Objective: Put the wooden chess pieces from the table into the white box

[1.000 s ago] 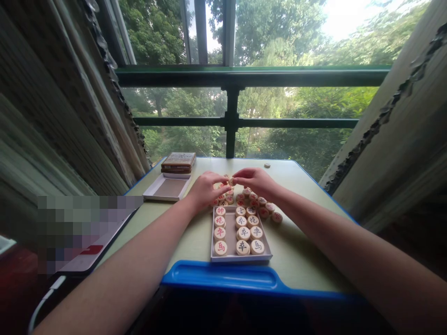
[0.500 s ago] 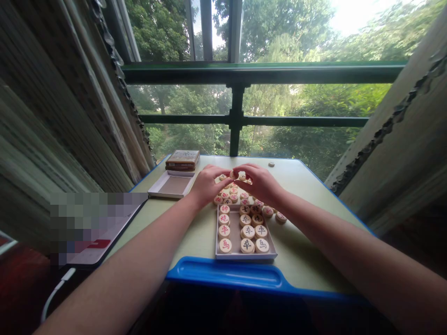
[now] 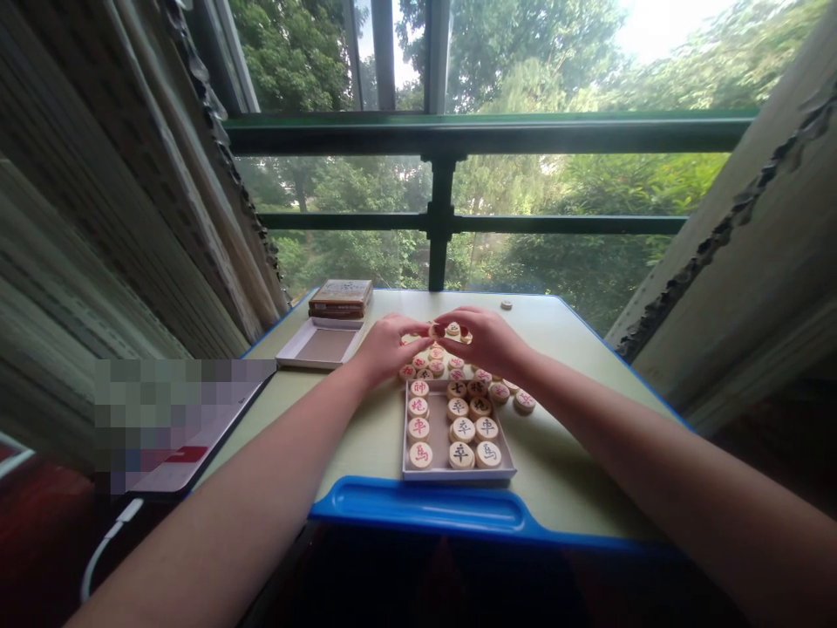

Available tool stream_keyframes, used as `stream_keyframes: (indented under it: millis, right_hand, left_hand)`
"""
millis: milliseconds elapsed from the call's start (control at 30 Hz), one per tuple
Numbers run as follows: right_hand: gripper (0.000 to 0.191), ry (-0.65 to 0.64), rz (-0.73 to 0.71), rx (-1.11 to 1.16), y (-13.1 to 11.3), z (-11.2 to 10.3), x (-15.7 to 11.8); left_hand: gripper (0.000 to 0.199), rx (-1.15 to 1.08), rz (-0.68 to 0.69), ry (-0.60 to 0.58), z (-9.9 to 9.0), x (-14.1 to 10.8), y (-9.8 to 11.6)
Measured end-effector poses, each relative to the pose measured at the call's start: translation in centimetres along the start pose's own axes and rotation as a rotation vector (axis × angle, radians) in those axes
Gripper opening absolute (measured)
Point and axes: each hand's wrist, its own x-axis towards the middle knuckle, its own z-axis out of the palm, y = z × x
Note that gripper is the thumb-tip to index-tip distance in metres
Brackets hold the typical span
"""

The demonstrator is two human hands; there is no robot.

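Note:
Over the far part of a loose spread of round Chinese chess pieces (image 3: 436,367), my two hands meet at one pale wooden piece (image 3: 435,331). My left hand (image 3: 391,343) grips it from the left with thumb and fingers. From the other side my right hand (image 3: 482,337) pinches it, fingers curved. The character on that piece is too small to read. Nearer to me lies a shallow white box tray (image 3: 437,443), with red-marked pieces (image 3: 419,428) in a left column and black-marked pieces (image 3: 462,429) in two right columns. My fingers partly hide the loose pieces behind.
An open white box lid (image 3: 322,342) lies at the left, beside stacked books or boxes (image 3: 340,298). A tablet or laptop (image 3: 189,453) with a white cable sits at the table's left edge. One piece (image 3: 506,305) rests alone far back. A blue trough (image 3: 428,508) lines the front edge.
The view has shifted very slightly, moving the table and tray a little upward in the picture. Both hands stay together at the same piece, with barely any finger movement.

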Motion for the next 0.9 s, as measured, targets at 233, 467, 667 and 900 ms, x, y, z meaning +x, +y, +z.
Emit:
stream_keyframes:
  millis: [233,467,667,900]
  right_hand:
    - [0.013,-0.094,0.073,0.004,-0.8,-0.7,0.1]
    - [0.017,-0.464,0.095,0.068,-2.7,-2.1,0.1]
    - [0.018,-0.546,0.117,0.053,-3.3,-2.2,0.0]
    - [0.013,-0.562,0.103,0.006,-3.6,-2.2,0.1]
  left_hand:
    - [0.037,-0.037,-0.074,-0.094,-0.6,-0.1,0.1]
    - [0.031,-0.008,-0.177,-0.131,-1.4,-0.1,0.3]
    - [0.029,0.040,-0.181,-0.099,-1.0,0.0,0.1]
    - [0.026,0.058,-0.165,-0.003,-1.4,0.0,0.8]
